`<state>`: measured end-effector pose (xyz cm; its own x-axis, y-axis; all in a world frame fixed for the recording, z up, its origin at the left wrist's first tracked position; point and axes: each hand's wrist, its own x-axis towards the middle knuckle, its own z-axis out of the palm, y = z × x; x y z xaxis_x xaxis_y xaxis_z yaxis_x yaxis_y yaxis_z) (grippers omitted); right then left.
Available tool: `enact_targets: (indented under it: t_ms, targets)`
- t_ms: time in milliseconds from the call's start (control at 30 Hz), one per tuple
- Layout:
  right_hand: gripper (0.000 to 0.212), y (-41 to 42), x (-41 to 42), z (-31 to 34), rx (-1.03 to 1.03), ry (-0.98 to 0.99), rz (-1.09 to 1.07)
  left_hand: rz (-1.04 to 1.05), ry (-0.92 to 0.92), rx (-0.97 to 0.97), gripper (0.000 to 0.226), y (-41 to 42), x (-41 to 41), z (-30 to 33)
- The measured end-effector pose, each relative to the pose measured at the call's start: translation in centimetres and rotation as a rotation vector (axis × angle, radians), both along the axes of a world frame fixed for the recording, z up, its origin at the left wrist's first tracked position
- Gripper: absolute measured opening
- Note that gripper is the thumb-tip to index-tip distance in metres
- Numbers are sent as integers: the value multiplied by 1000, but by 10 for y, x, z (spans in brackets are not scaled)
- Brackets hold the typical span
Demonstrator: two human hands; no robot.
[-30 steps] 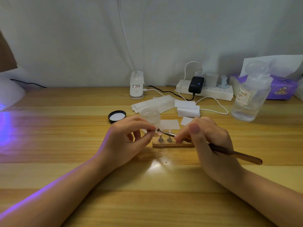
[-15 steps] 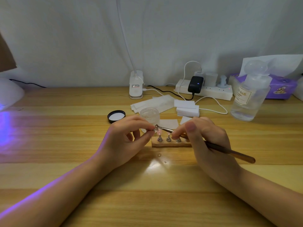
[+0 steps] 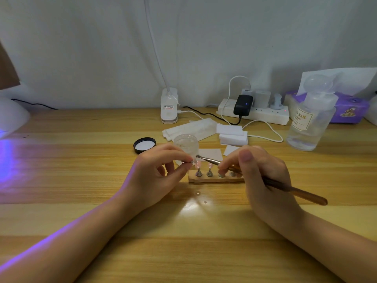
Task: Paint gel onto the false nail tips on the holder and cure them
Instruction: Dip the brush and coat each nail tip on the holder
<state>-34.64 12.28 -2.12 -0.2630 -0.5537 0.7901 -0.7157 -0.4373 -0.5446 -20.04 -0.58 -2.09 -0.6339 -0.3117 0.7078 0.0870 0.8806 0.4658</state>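
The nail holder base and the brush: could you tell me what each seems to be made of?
The holder base looks like unfinished pale wood, matte, with metallic stands. The brush seems to have a glossy amber handle, perhaps lacquered wood or plastic, and a shiny metal ferrule.

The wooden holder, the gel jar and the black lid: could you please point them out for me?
wooden holder (image 3: 214, 179), head view, bare front edge of the base.
gel jar (image 3: 186, 144), head view, clear side wall.
black lid (image 3: 144, 145), head view, white inner liner.

holder (image 3: 214, 179) mid-table | jar (image 3: 186, 144) behind it | lid (image 3: 144, 145) left of jar | bottle (image 3: 312, 121) far right
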Motion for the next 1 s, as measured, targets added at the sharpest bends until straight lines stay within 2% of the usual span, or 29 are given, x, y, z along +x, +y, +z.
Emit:
enact_targets:
  t_ms: [300, 400, 667, 1000]
  targets:
    - [57, -2, -2, -2, 37, 51, -13, 10, 17, -4, 17, 0, 0, 0]
    - [58, 0, -2, -3, 52, 10, 9, 13, 22, 11, 16, 0, 0, 0]
    - [38, 2, -3, -2, 66, -173, 12, 4, 36, 32, 9, 1, 2, 2]
    - [44, -2, -2, -2, -15, 121, -18, 44, 5, 67, 8, 3, 2, 3]
